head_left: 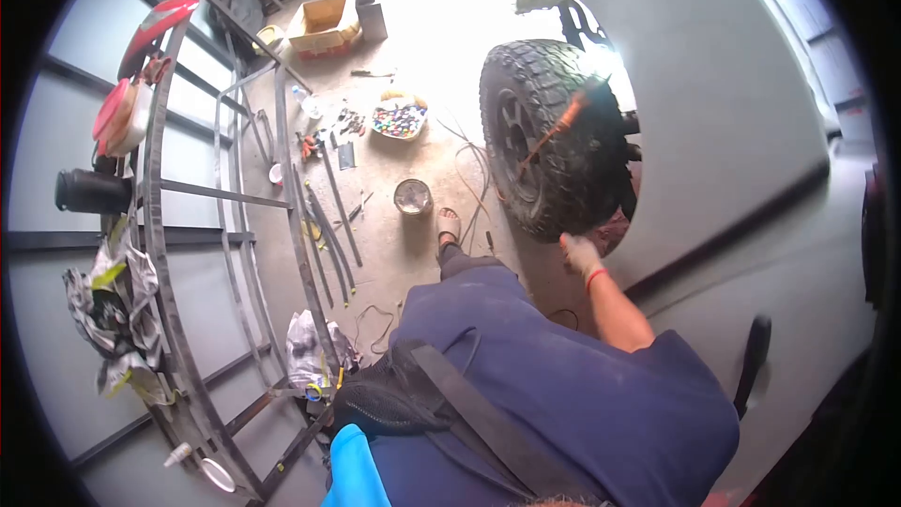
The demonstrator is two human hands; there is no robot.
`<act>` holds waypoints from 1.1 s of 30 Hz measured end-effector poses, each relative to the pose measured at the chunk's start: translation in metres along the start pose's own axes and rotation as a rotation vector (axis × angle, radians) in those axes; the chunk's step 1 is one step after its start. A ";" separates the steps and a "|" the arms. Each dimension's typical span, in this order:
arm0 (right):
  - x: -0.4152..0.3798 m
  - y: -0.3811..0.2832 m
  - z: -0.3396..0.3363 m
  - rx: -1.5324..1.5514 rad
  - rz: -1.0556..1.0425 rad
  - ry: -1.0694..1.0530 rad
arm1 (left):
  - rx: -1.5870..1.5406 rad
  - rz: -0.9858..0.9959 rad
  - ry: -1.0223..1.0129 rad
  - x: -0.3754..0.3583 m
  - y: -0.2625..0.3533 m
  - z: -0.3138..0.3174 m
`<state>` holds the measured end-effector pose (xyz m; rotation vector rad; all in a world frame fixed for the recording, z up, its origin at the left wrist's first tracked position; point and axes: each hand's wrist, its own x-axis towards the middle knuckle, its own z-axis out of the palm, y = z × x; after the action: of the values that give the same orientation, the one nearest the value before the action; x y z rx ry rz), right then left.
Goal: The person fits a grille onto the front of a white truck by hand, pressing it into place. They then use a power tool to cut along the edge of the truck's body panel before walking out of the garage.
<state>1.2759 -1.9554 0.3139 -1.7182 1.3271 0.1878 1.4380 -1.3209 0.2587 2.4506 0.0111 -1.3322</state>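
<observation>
My right hand (583, 256) reaches to the lower rear of the wheel arch, close behind the tire. Its fingers are curled, with a small orange-red bit at the tips, and what they hold I cannot make out. A red band circles the wrist. Just ahead of it stands a big knobby tire (554, 169) on a dark rim. On top of the tire rests a lit work lamp with an orange handle (570, 115), its cord hanging down over the wheel. My left hand is out of view.
The grey car body (694, 122) rises on the right. A metal can (413, 197), a tub of colourful small pieces (400, 120), long bars (324, 235) and cables lie on the floor. A metal frame rack (164, 188) stands left; a cardboard box (324, 26) sits at the back.
</observation>
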 end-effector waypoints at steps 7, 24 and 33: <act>0.127 -0.222 -0.075 -0.060 0.064 0.661 | -0.879 0.086 0.368 0.078 0.095 -0.140; 0.067 -0.288 -0.066 0.437 0.241 0.581 | 0.122 0.164 -0.066 0.183 0.128 -0.228; -0.113 -0.202 0.088 0.251 0.277 0.831 | 0.137 0.333 -0.083 0.344 0.195 -0.348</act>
<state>1.4310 -1.8164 0.4471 -1.4251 2.0798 -0.5792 1.9457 -1.4517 0.2099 2.3688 -0.5014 -1.3180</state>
